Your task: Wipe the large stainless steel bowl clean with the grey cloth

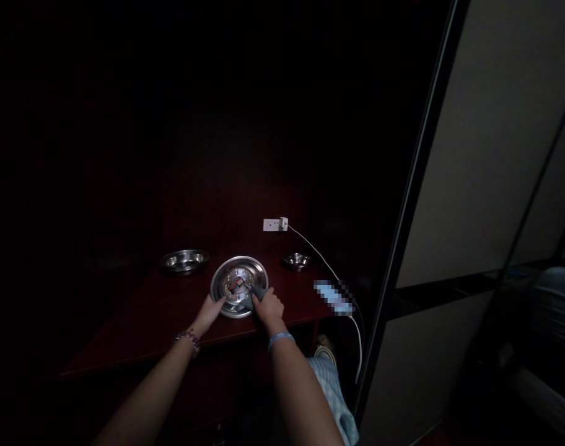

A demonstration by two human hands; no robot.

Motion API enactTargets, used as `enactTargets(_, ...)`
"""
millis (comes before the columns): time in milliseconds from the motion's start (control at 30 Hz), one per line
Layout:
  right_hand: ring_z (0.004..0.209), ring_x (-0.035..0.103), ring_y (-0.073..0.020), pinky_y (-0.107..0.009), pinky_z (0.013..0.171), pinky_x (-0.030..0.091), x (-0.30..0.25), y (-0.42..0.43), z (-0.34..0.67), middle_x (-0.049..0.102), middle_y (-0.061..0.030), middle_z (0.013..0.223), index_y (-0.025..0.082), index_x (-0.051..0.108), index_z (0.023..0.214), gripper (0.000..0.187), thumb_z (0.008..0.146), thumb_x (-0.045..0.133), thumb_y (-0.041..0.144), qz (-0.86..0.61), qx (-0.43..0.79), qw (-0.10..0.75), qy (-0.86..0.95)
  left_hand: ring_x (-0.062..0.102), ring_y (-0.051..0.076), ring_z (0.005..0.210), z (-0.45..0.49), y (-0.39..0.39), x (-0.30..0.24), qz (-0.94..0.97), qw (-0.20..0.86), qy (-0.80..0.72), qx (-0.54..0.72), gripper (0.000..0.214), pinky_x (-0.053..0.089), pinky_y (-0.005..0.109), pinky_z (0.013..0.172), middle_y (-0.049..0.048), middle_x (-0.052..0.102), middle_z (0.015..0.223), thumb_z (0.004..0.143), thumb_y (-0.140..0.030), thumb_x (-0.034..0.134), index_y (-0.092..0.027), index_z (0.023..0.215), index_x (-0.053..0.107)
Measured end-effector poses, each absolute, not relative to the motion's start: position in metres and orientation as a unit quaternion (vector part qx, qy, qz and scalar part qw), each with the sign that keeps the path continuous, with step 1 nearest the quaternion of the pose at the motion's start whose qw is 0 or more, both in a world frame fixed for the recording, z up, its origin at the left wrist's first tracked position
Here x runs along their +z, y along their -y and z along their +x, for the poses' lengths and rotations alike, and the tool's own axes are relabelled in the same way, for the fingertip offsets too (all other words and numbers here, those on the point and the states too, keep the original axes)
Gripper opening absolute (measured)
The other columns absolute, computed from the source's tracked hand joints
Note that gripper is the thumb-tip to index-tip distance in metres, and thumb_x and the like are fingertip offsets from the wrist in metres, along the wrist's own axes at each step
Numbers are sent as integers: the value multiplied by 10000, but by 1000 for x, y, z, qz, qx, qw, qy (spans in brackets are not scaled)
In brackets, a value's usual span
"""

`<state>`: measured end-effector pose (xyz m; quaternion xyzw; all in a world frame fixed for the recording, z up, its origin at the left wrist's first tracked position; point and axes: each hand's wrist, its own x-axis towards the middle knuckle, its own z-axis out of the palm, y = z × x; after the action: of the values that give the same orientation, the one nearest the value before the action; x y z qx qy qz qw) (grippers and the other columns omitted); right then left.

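A round shiny metal plate (227, 272) with a dark label at its centre is tilted up above the dark red tabletop (147, 310). My left hand (208, 313) grips its lower left rim, thumb on the face and the other fingers hidden behind. On the lower right of the plate, my right hand (269, 306) is closed on a grey cloth (256, 295), which touches the plate's face. Behind the plate to the left sits a metal bowl (184, 261), and a smaller metal bowl (297, 261) stands behind it to the right.
A white wall socket (271, 225) holds a charger (284, 223) with a white cable (313, 246) running down to the right. A blurred-out light blue patch (333, 297) lies at the table's right end. Beside it rises a pale sliding panel (473, 173).
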<state>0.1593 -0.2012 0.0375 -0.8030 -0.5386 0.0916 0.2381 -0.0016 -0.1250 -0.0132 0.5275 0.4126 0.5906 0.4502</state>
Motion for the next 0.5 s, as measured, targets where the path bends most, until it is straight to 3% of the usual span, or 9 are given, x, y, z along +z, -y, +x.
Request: enactTargets(500,1131,624,-301,-393,921,478,36,204,159,649,-216,1166,91,437,1317,596,900,483,514,-812,104,247,519,602,241,1194,-2,118,-21,545,456,-402,577,361,412,373,1072,138,667,1243,764,-118,638,-115,1125,622)
